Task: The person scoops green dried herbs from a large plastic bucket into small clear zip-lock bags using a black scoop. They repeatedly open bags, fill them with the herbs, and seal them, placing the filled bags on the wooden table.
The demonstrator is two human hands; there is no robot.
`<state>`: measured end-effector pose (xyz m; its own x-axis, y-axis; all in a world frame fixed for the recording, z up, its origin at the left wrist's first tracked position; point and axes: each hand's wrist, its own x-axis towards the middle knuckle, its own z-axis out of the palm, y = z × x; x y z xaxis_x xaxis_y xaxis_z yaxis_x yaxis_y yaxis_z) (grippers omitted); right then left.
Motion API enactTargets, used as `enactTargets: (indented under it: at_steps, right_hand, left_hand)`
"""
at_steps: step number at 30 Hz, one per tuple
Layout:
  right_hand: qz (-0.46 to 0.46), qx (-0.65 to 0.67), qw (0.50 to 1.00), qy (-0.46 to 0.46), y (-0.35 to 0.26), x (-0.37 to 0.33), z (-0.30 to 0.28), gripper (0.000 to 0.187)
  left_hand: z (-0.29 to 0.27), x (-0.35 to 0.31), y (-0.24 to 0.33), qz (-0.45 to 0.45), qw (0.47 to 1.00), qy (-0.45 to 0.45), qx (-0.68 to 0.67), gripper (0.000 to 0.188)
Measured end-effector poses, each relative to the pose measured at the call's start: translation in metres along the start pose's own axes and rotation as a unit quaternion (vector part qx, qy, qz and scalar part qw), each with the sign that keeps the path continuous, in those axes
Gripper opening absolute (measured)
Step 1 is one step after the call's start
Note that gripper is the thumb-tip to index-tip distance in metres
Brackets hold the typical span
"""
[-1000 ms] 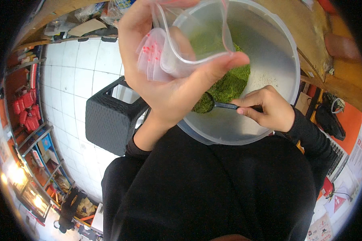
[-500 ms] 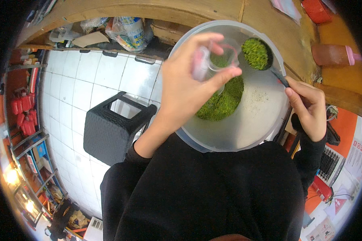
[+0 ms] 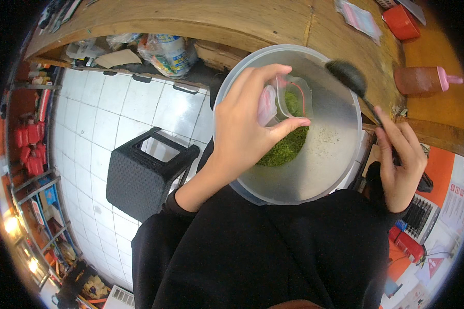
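Required: hold clear bag (image 3: pixel 299 104), pinched open in left hand (image 3: pixel 244 121) above green flakes (image 3: pixel 286 151) in tub (image 3: pixel 335 157), mouth wide; level black scoop (image 3: pixel 347 77), gripped in right hand (image 3: pixel 403 166), apart from left, at rim.

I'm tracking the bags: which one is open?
The clear bag that the left hand holds wide-mouthed; the bunched bags beside it and flat bags on the table aren't spread.

Wooden table (image 3: pixel 273 18) with plastic bags (image 3: pixel 359 20), tiled floor (image 3: pixel 105 105) with black stool (image 3: pixel 136 180)
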<state>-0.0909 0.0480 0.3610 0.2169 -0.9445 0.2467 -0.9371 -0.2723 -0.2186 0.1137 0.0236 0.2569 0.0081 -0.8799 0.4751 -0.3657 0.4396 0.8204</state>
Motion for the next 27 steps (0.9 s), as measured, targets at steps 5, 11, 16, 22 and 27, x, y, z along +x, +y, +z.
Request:
enactTargets:
  at_steps: [5,11,16,22,27]
  right_hand:
    - [-0.132,0.153,0.978,0.043,-0.023,0.009,0.032,0.028]
    - [-0.102,0.309,0.941,0.092,-0.021,0.024,0.076,0.014]
    - [0.053,0.565,0.822,0.042,-0.016,0.017,0.087,0.021]
    - [0.032,0.644,0.764,-0.012,-0.003,0.018,0.086,0.038]
    - [0.056,0.64,0.765,-0.057,-0.017,0.017,0.081,0.035]
  left_hand:
    - [0.002,-0.005,0.008,0.054,0.998,0.022,0.021,0.068]
    - [0.0,0.0,0.008,0.051,0.997,0.061,-0.015,0.047]
    - [-0.005,-0.003,0.007,-0.033,0.994,0.047,-0.091,0.009]
    - [-0.008,-0.004,0.008,-0.079,0.987,0.032,-0.135,0.005]
    - [-0.007,-0.004,0.013,-0.126,0.972,-0.019,-0.199,0.006]
